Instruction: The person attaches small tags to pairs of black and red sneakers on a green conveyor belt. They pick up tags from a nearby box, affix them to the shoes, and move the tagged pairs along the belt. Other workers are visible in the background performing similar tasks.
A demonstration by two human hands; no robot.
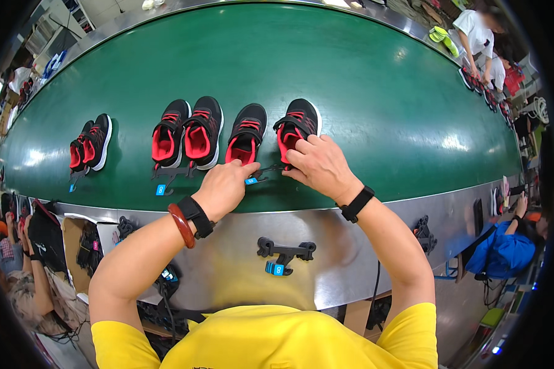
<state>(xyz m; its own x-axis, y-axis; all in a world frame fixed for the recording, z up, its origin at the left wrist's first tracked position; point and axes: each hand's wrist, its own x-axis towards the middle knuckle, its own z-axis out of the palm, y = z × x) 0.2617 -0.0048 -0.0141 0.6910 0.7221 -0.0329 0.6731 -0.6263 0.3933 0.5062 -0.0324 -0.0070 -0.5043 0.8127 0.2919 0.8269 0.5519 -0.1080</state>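
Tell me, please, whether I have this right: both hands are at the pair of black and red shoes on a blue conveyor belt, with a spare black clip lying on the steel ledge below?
Not quite: the conveyor belt is green, not blue, as the head view shows. The rest holds: the left hand and right hand are at the pair of black and red shoes, and a spare black clip lies on the steel ledge below.

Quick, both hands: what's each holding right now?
Left hand: closed, pinching the black clip by the shoes.
Right hand: fingers curled on the rightmost shoe.
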